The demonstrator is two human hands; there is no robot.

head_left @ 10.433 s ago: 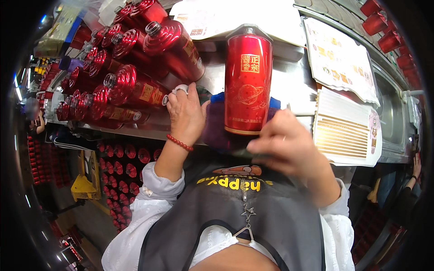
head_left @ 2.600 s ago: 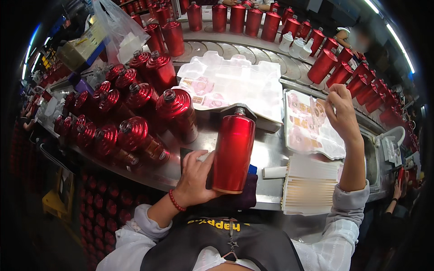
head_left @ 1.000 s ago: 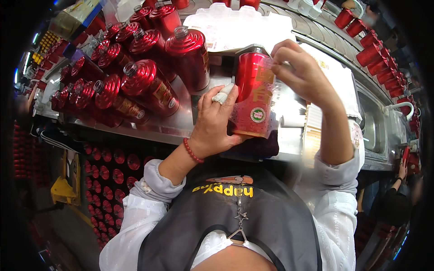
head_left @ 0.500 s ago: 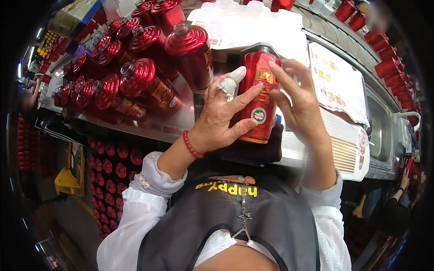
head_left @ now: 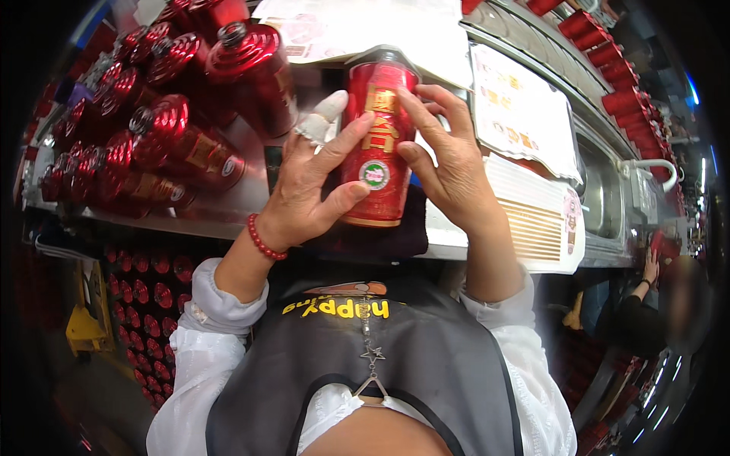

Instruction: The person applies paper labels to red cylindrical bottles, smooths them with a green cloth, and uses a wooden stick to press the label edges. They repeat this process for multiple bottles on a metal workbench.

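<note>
A red bottle (head_left: 385, 152) with gold lettering and a round green-and-white decal leans back in a dark holder, its neck (head_left: 388, 55) away from me. My left hand (head_left: 300, 190) holds it from the left. Thumb and index finger lie across its front, and a bandaged finger wrapped in white (head_left: 325, 114) is at its left side. From the right, my right hand (head_left: 456, 171) rests an index fingertip on the upper lettering, with the thumb near the bottle's edge and the fingers apart. Dark cloth (head_left: 411, 224) lies under the bottle's base.
Several red bottles (head_left: 247, 64) crowd the counter at left. White sheets (head_left: 357, 23) lie behind; a decal sheet (head_left: 521, 106) and striped stack (head_left: 536, 220) are at right, beside a sink (head_left: 597, 186). Stacked red bottles (head_left: 160, 296) stand below left. Another person's hand (head_left: 651, 270) shows far right.
The whole view has shifted, so everything sits farther left and a little higher. My left hand keeps its hold, and my right fingertip stays on the bottle's upper front.
</note>
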